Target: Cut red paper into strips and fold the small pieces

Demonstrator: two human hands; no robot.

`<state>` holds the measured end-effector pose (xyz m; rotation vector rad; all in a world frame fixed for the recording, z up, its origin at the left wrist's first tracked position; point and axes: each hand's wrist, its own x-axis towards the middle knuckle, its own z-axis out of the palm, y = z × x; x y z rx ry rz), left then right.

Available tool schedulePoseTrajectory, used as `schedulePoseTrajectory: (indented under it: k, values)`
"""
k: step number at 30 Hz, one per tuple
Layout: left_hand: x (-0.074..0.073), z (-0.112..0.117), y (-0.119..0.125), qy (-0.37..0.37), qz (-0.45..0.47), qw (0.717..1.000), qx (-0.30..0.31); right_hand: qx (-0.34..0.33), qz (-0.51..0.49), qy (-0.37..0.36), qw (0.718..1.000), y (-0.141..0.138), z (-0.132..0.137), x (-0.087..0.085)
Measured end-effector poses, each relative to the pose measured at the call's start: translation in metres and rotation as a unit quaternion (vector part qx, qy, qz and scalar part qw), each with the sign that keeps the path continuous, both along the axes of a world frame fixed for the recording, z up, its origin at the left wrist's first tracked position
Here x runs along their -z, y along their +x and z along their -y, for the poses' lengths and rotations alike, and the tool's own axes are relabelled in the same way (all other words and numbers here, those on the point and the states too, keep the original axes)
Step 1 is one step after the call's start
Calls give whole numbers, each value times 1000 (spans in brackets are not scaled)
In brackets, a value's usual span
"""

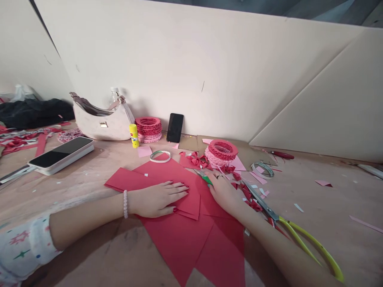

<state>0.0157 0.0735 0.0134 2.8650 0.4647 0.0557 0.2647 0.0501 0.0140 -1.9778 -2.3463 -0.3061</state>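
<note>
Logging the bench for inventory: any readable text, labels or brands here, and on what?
Nothing can be read with confidence.
Yellow glue stick: printed label, too small and blurred to read.
Metal plate on the cream handbag: too small to tell if it bears any marking.
Plastic bottle: no readable text.
</note>
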Motion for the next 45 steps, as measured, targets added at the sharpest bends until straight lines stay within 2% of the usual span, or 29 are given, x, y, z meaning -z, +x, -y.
schedulePoseTrajectory:
  k: [2, 4, 7, 10, 14, 16, 21, 27, 31, 36, 40, 45]
  values:
    - [2, -1, 0, 0, 2, 1000, -3, 7, -8, -14, 1000, 0, 2, -8]
    - [2, -1, -1, 1, 3, 1000, -2, -14, -30, -25, 999, 1, 7, -19]
    - [1, 0, -2, 10, -1, 1000, 7, -101, -74, -49, 991, 3, 16, -35]
    - [0, 0, -2, 23, -1, 1000, 16, -194, -94, -110, 970, 5, 31, -47]
    - [-1, 0, -2, 22, -4, 1000, 18, -264, -117, -191, 938, 11, 53, -47]
    - [-1, 0, -2, 13, -2, 1000, 18, -265, -121, -213, 932, 17, 62, -42]
    - [-3, -2, -3, 3, -4, 1000, 25, -252, -85, -209, 941, 27, 76, -28]
    - [-8, -6, -5, 7, -1, 998, 55, -267, -81, -193, 941, 29, 77, -22]
    - [-12, 0, -1, -10, 0, 998, 55, -259, -76, -178, 946, 34, 75, -17]
    - [-5, 9, 6, -8, 28, 999, 26, -253, -49, -165, 952, 35, 73, -16]
    - [-3, 11, 6, -19, 6, 999, 47, -263, -34, -157, 951, 32, 71, -19]
    - [-9, 7, 3, -47, -7, 996, 79, -263, -42, -160, 950, 32, 69, -19]
